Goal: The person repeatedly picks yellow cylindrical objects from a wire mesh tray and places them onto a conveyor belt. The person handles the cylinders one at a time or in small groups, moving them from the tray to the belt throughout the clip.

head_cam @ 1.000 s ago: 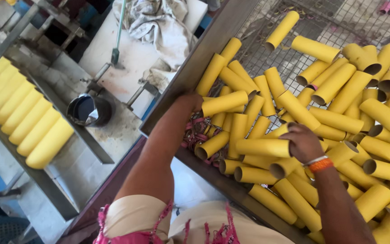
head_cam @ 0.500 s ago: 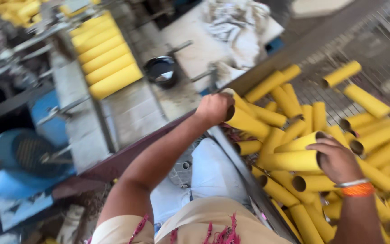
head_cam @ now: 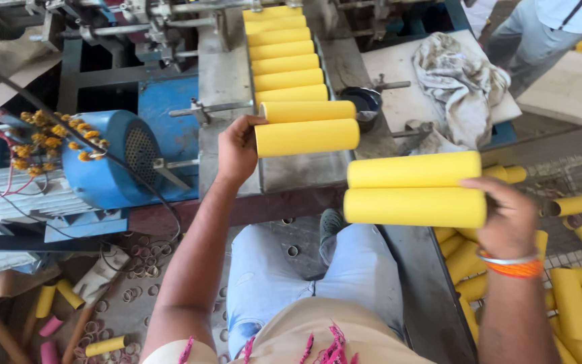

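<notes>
My left hand (head_cam: 237, 149) grips the end of one yellow tube (head_cam: 306, 137) and holds it at the near end of a row of yellow tubes (head_cam: 284, 61) lying side by side on a grey machine tray (head_cam: 223, 74). My right hand (head_cam: 510, 217) holds two yellow tubes (head_cam: 413, 189) stacked one over the other, level, above my lap and to the right of the tray. Below my right arm lies a bin of loose yellow tubes (head_cam: 577, 296).
A blue motor (head_cam: 112, 162) with wires sits left of the tray. A dark round cup (head_cam: 364, 102) and a crumpled cloth (head_cam: 463, 81) lie on a board behind. Another person's legs (head_cam: 540, 30) stand at the top right. Tubes and rings litter the floor (head_cam: 102, 317).
My view swung left from the bin to the machine. My left hand carried a tube over to the row on the tray. My right hand lifted two tubes out of the bin.
</notes>
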